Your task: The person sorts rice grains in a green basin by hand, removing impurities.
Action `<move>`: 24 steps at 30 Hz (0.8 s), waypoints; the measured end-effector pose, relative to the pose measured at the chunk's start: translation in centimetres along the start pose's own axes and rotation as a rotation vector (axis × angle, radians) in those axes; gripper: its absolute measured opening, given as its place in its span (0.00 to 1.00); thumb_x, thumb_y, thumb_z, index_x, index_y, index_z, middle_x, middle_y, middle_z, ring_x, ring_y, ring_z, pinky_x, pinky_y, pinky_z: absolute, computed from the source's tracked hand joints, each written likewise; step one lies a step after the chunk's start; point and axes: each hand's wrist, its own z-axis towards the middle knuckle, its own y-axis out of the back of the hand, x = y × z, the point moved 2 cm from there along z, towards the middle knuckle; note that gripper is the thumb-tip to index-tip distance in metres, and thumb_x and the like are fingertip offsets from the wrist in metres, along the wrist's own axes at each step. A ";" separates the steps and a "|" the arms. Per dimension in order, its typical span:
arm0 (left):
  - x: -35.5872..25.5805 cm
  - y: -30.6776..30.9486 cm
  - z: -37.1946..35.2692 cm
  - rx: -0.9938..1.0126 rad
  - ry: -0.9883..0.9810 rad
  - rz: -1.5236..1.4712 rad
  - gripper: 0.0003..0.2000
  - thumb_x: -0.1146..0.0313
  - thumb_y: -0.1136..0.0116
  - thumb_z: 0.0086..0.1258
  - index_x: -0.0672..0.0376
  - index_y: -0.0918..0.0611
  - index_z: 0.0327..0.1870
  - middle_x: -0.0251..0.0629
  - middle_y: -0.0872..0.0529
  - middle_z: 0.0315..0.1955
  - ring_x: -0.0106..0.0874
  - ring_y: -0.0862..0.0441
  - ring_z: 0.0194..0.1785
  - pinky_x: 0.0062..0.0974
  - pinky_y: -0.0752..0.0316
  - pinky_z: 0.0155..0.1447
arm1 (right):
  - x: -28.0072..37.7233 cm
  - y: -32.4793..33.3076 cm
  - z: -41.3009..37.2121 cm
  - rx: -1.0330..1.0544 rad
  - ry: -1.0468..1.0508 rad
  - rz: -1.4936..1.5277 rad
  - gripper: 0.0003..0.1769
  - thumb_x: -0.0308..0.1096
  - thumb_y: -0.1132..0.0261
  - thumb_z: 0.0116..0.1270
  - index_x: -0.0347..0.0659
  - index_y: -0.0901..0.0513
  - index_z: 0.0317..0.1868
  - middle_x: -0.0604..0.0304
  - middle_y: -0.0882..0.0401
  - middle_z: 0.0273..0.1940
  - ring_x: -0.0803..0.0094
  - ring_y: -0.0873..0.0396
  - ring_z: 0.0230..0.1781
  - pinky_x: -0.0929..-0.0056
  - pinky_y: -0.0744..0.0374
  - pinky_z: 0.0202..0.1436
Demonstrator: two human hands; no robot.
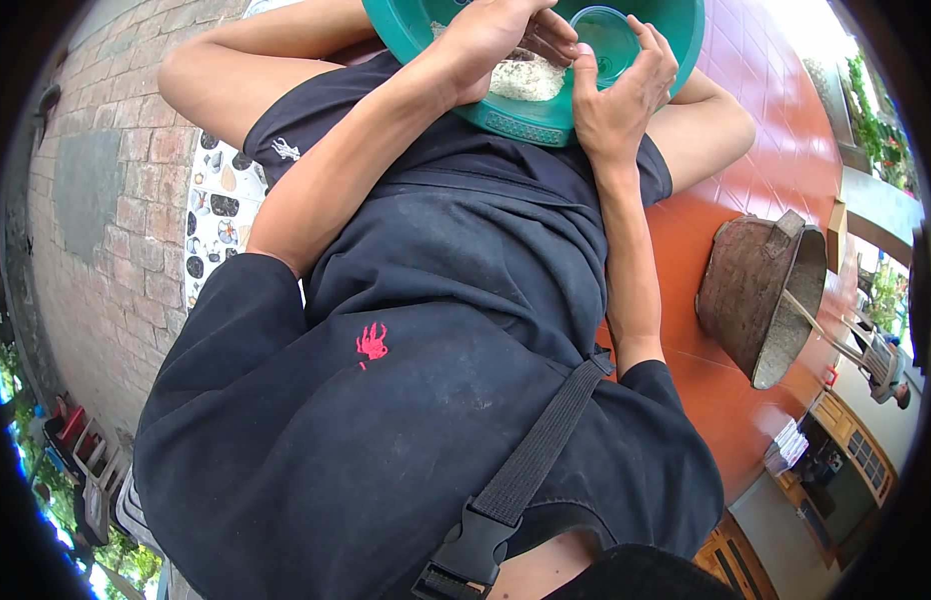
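Basin [526,125] is resting in the lap [436,150], holding pale grain [526,82] and a clear cup [612,62]. Right hand [621,105] is apparently clamping the cup; left hand [481,45] is curling over the grain, grip unclear. Cup is probably handling light, stiff, slippery; sides are offering best hold.

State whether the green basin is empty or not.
Not empty, though how full I cannot tell: a pale, grainy heap lies in the green basin; the left hand and the picture's edge hide part.
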 end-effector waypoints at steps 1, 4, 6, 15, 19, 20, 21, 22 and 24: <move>0.0 0.1 0.0 0.001 0.000 0.001 0.24 0.55 0.53 0.86 0.68 0.13 0.38 0.47 0.09 0.35 0.38 0.11 0.41 0.36 0.18 0.55 | -0.1 0.1 0.1 -0.001 0.000 0.000 0.23 0.29 0.29 0.67 0.39 0.20 0.62 0.51 0.22 0.61 0.55 0.30 0.69 0.56 0.34 0.72; -1.3 -0.4 -0.9 0.020 -0.076 0.164 0.24 0.57 0.53 0.85 0.70 0.13 0.37 0.52 0.09 0.36 0.44 0.10 0.41 0.38 0.18 0.54 | -0.8 0.1 0.4 0.247 -0.067 -0.006 0.43 0.40 0.24 0.62 0.39 0.32 0.75 0.40 0.36 0.75 0.41 0.36 0.76 0.48 0.36 0.79; -4.4 -1.6 -2.3 0.022 -0.388 1.138 0.21 0.59 0.52 0.83 0.71 0.14 0.39 0.59 0.10 0.38 0.53 0.11 0.43 0.42 0.18 0.54 | -0.3 -0.1 0.5 0.263 -0.024 -0.074 0.43 0.40 0.23 0.61 0.38 0.31 0.74 0.37 0.35 0.73 0.40 0.36 0.75 0.47 0.35 0.78; -8.9 -4.0 3.1 0.649 -0.277 1.827 0.16 0.67 0.46 0.69 0.71 0.11 0.41 0.59 0.09 0.38 0.54 0.11 0.46 0.46 0.18 0.53 | -3.8 -1.6 3.2 0.284 -0.110 -0.182 0.45 0.39 0.22 0.59 0.37 0.32 0.75 0.38 0.30 0.65 0.40 0.30 0.68 0.48 0.30 0.73; -1.9 -1.7 15.4 1.307 -0.542 2.240 0.14 0.70 0.44 0.67 0.69 0.11 0.43 0.57 0.10 0.41 0.52 0.12 0.48 0.47 0.18 0.54 | -2.9 -0.8 5.0 0.122 -0.016 -0.253 0.46 0.35 0.22 0.56 0.38 0.32 0.75 0.41 0.29 0.61 0.42 0.28 0.64 0.49 0.29 0.70; 0.7 -0.8 17.4 1.751 -0.933 2.478 0.13 0.70 0.44 0.67 0.69 0.11 0.43 0.57 0.10 0.43 0.51 0.13 0.50 0.47 0.18 0.55 | -2.8 -0.6 5.3 0.074 0.020 -0.275 0.46 0.34 0.22 0.55 0.38 0.31 0.75 0.41 0.28 0.61 0.42 0.28 0.64 0.49 0.29 0.70; 4.3 0.6 20.2 1.617 -0.889 2.159 0.13 0.70 0.44 0.67 0.67 0.11 0.45 0.58 0.11 0.45 0.50 0.13 0.52 0.47 0.18 0.56 | -3.5 -1.1 5.1 0.115 -0.004 -0.265 0.47 0.34 0.23 0.55 0.40 0.31 0.75 0.41 0.29 0.63 0.42 0.29 0.66 0.49 0.28 0.71; 7.1 1.3 20.5 1.475 -0.837 1.846 0.13 0.70 0.44 0.67 0.65 0.12 0.47 0.58 0.11 0.46 0.48 0.14 0.54 0.48 0.18 0.56 | -3.5 -1.2 4.7 0.112 -0.001 -0.265 0.47 0.34 0.23 0.55 0.40 0.31 0.75 0.41 0.29 0.63 0.42 0.29 0.66 0.49 0.28 0.71; 9.2 1.8 19.2 1.282 -0.518 1.754 0.15 0.67 0.43 0.69 0.61 0.14 0.53 0.54 0.11 0.50 0.47 0.15 0.56 0.50 0.18 0.55 | -3.5 -2.0 3.8 0.233 -0.047 -0.338 0.47 0.34 0.24 0.56 0.42 0.32 0.77 0.43 0.30 0.67 0.42 0.30 0.68 0.49 0.28 0.73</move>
